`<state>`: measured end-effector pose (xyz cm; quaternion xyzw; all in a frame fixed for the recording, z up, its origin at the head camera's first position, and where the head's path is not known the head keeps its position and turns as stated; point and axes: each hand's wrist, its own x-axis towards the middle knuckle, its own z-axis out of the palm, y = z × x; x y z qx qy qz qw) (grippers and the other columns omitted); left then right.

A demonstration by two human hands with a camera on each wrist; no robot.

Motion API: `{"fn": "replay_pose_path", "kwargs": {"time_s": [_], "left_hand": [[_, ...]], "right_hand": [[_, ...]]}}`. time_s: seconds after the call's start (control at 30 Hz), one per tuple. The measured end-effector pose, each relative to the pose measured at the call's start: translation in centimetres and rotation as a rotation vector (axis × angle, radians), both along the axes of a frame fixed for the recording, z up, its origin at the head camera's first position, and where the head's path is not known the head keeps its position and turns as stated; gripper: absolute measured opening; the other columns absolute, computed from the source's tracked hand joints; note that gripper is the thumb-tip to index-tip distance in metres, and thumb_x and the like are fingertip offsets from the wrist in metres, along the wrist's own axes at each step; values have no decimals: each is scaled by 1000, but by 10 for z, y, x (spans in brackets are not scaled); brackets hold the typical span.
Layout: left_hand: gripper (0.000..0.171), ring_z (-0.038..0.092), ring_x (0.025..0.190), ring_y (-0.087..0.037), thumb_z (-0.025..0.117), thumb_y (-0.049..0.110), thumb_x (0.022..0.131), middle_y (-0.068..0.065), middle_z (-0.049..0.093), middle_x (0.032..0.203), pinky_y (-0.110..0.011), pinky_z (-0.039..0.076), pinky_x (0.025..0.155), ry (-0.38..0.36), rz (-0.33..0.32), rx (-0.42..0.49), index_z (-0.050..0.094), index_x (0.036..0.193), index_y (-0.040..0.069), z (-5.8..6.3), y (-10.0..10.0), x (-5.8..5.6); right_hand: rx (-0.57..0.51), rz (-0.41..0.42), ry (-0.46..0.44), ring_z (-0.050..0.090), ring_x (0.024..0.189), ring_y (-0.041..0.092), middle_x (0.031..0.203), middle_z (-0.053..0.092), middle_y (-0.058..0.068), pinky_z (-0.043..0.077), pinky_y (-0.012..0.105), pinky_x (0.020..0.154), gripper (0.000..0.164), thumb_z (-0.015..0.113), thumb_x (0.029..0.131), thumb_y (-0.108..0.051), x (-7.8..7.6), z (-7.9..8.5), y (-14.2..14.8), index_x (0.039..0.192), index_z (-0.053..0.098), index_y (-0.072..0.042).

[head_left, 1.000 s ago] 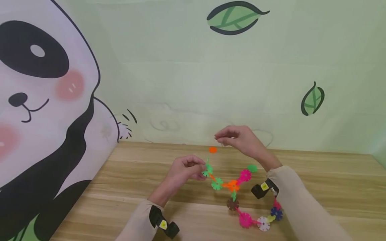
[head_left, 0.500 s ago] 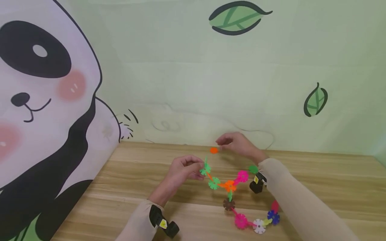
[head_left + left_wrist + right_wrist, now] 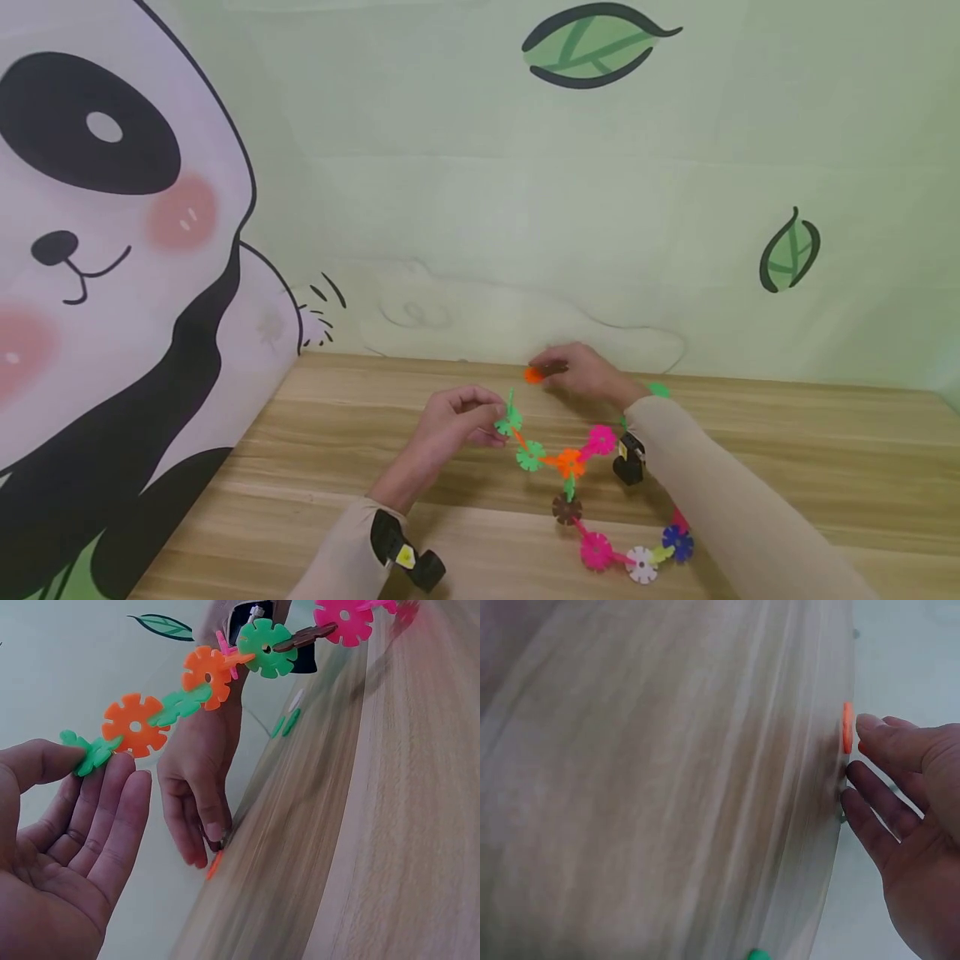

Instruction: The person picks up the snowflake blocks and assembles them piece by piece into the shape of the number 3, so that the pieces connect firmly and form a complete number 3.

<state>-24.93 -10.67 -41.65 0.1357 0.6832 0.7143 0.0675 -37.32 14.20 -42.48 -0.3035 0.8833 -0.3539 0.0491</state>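
Note:
My left hand (image 3: 457,421) pinches a green snowflake disc (image 3: 94,752) between thumb and fingers, at the end of a linked chain. Orange and green discs follow it, then the chain branches: one arm has a pink disc (image 3: 602,439), the other runs through a brown disc (image 3: 567,508), a pink one, a white one (image 3: 642,565) and a blue one (image 3: 678,542). At the table's back edge my right hand (image 3: 585,372) reaches down to a loose orange disc (image 3: 533,375). Thumb and fingers are slightly parted beside it in the right wrist view; a firm hold does not show.
A wooden table (image 3: 315,517) meets a printed wall (image 3: 450,208) with a panda and leaves. Loose green discs (image 3: 291,722) and a white one (image 3: 297,700) lie towards the back. My right sleeve (image 3: 735,492) covers part of the chain's right side.
My right hand has come down from above the back edge to the loose orange disc. The left hand keeps its pinch, and the chain has shifted slightly left in view.

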Motion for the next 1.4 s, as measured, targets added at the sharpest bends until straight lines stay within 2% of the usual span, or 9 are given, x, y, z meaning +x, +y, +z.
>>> {"fn": "replay_pose_path", "kwargs": {"time_s": [0.2,0.43,0.6,0.77,1.0,1.07,1.23,1.3,1.4], "left_hand": [[19,75,77,-23,69,7,98,-11,74,94,-43,66,81,-4,2,-5,70,108,-9,0,0,-1],[21,75,78,-22,70,9,98,-12,74,95,-41,66,81,1,-1,-10,70,109,-9,1,-1,0],[20,75,78,-22,71,9,99,-12,74,94,-41,66,81,8,-11,-6,70,108,-8,1,0,0],[20,75,78,-21,71,9,99,-12,75,94,-39,66,80,18,-19,-4,69,108,-8,1,0,-1],[21,75,76,-21,69,9,100,-12,75,94,-35,66,76,32,-26,-6,69,110,-9,0,0,1],[21,75,75,-20,69,9,100,-12,75,93,-35,66,75,34,-31,-1,69,111,-10,0,0,2],[21,76,74,-21,68,8,101,-13,75,93,-36,66,74,33,-34,10,68,111,-11,2,1,2],[21,76,75,-21,68,7,101,-13,74,93,-37,66,74,34,-31,15,68,110,-11,3,2,2],[21,76,75,-21,69,7,101,-14,74,92,-36,66,74,39,-28,21,68,110,-12,4,2,3]], "right_hand": [[81,-1,69,67,118,33,119,76,12,50,51,109,33,80,93,-3,-5,-5,-3,124,75,2],[163,-27,151,68,111,36,104,76,11,51,51,108,17,83,89,-1,-4,-2,-2,105,78,2],[207,-51,88,68,102,30,100,74,9,56,47,99,16,84,90,-4,0,3,0,103,76,1],[193,-81,33,63,88,23,91,69,7,56,40,85,18,86,89,-7,6,8,4,97,72,0],[108,-146,68,59,77,16,82,67,1,52,31,71,19,86,88,-3,15,15,10,87,67,-7],[51,-160,70,60,77,16,82,67,0,51,30,69,17,84,89,-2,23,23,10,88,67,-8],[-145,-172,4,64,73,21,85,67,5,62,39,67,14,81,96,-8,47,51,8,98,67,-4],[-215,-165,-23,66,72,24,87,69,8,64,44,68,15,79,97,-9,57,61,7,101,67,-2],[-306,-143,-36,69,77,27,93,71,12,65,43,73,17,78,98,-10,69,71,7,106,67,0]]}}
